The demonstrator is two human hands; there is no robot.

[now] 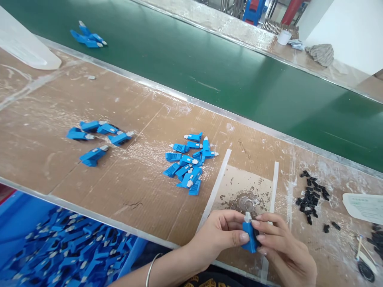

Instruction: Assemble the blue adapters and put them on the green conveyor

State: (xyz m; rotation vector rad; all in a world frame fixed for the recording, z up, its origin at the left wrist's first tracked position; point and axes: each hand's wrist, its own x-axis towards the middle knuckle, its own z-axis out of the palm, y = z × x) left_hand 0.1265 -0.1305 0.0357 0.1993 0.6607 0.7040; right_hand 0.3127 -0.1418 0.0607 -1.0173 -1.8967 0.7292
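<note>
Though partly hidden, the blue plastic piece, pinched by half-closed left hand and right hand above the workbench, seems light and stiff, best held by its sides, clear of the grey tip.

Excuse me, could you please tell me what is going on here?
A person holds one blue piece with a pale tip between the left hand and right hand. On the bench, loose groups of similar pieces lie to the left, small black parts to the right. Many more blue pieces sit in a blue bin.
</note>
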